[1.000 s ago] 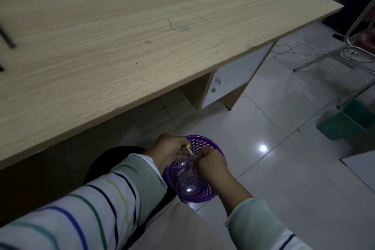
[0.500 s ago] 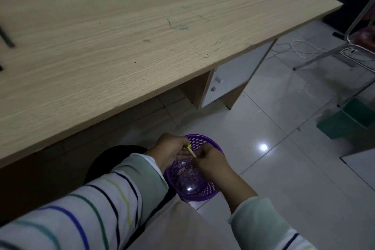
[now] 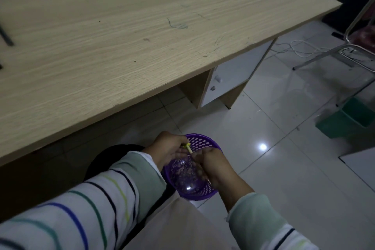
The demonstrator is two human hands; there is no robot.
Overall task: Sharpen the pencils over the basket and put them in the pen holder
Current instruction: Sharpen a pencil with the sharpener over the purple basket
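Over the basket's (image 3: 205,141) far rim our left hand (image 3: 168,148) pinches the pencil (image 3: 189,149); our right hand's (image 3: 213,166) grip we cannot tell. Light, stiff, brittle-tipped, we judge: hold mid-shaft.

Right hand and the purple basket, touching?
Cannot tell. The head view shows the right hand, motion-blurred, overlapping the basket rim, next to the pencil that the left hand pinches. No contact or gap shows plainly.
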